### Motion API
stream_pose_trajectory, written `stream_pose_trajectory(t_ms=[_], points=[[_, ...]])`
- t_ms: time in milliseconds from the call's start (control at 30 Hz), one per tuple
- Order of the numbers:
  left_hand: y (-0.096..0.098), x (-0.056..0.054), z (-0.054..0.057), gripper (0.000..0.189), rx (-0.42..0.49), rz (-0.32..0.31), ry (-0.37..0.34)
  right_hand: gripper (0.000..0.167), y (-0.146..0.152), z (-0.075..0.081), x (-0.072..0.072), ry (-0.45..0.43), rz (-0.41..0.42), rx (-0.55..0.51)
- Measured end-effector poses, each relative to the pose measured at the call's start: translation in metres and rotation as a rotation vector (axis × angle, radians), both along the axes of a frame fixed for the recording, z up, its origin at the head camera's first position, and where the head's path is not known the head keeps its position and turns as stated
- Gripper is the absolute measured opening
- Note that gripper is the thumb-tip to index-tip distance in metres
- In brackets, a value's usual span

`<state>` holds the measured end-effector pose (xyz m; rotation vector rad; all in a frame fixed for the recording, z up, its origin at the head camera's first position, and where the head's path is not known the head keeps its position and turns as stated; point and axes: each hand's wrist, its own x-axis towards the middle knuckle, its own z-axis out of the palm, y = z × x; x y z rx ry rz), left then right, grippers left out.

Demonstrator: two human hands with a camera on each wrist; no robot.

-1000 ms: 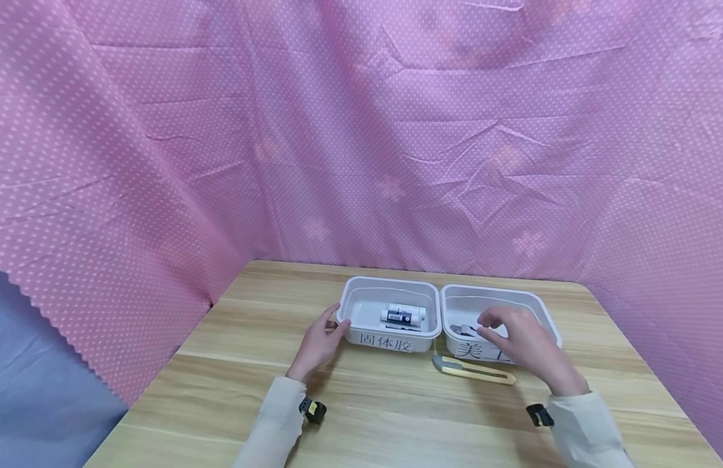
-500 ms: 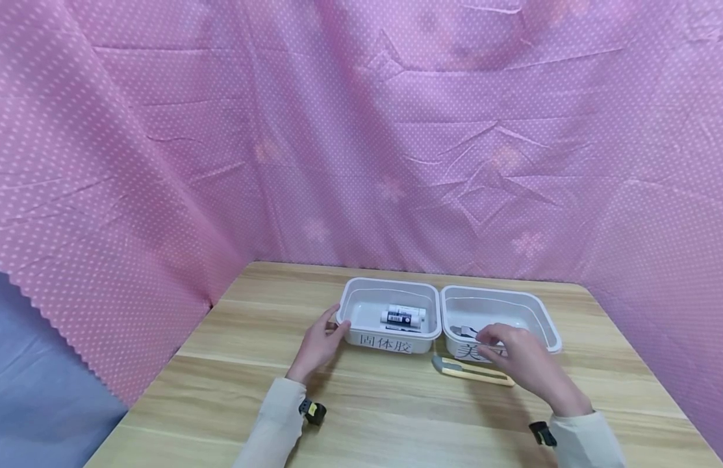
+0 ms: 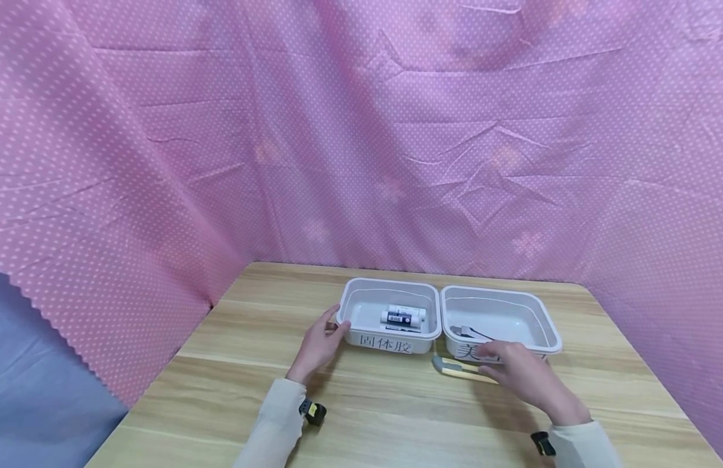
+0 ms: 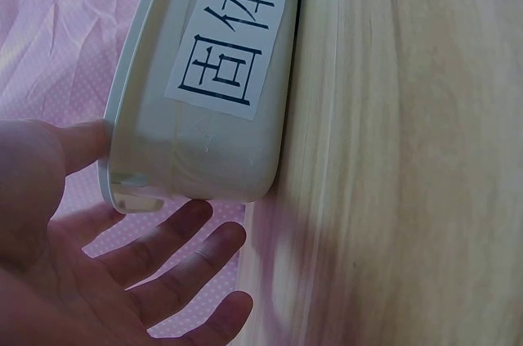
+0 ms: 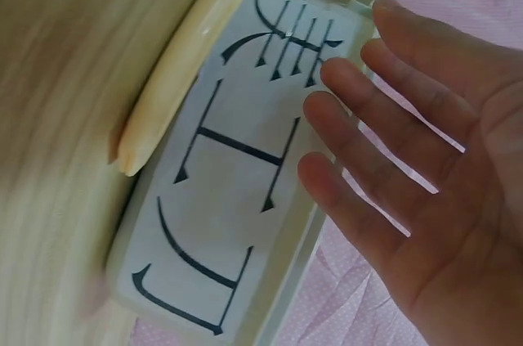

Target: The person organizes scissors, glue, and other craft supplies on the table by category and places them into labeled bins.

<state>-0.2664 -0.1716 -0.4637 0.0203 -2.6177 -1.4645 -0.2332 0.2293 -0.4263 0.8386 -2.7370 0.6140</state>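
A white plastic box point(image 3: 356, 305) stands on the table with black characters on its front label. My left hand point(image 3: 316, 348) rests at its left end; in the left wrist view the thumb point(image 4: 85, 146) touches the rim and the other fingers spread loosely. A second white box point(image 3: 542, 322) sits beside it on the right. In front of that box lies a yellow utility knife point(image 3: 455, 370), its right end hidden by my right hand point(image 3: 526, 377). That hand hovers above the knife and the box's front, fingers extended, holding nothing in the right wrist view.
Several glue sticks point(image 3: 401, 318) lie inside the left box. A grey-ended object point(image 3: 463, 331) with a dark thin part lies in the right box, partly hidden. Wooden table point(image 3: 396, 409) extends in front; a pink dotted cloth point(image 3: 396, 162) hangs behind it.
My right hand has moved down and toward me, from over the right box to above the utility knife. My left hand and both boxes stay put.
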Motion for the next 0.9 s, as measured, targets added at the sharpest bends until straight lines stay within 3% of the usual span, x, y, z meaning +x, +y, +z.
stream_pose_trajectory(t_ms=[200, 533, 900], points=[[0.000, 0.000, 0.000, 0.061, -0.004, 0.000, 0.005, 0.022, 0.003, -0.006, -0.002, -0.004, -0.017, 0.048], [0.001, -0.001, 0.001, 0.061, -0.006, 0.003, 0.007, 0.018, 0.008, -0.016, -0.005, -0.029, 0.061, 0.099], [0.000, -0.001, 0.000, 0.063, 0.000, -0.007, 0.006, 0.025, 0.012, -0.026, -0.004, -0.116, 0.028, 0.114]])
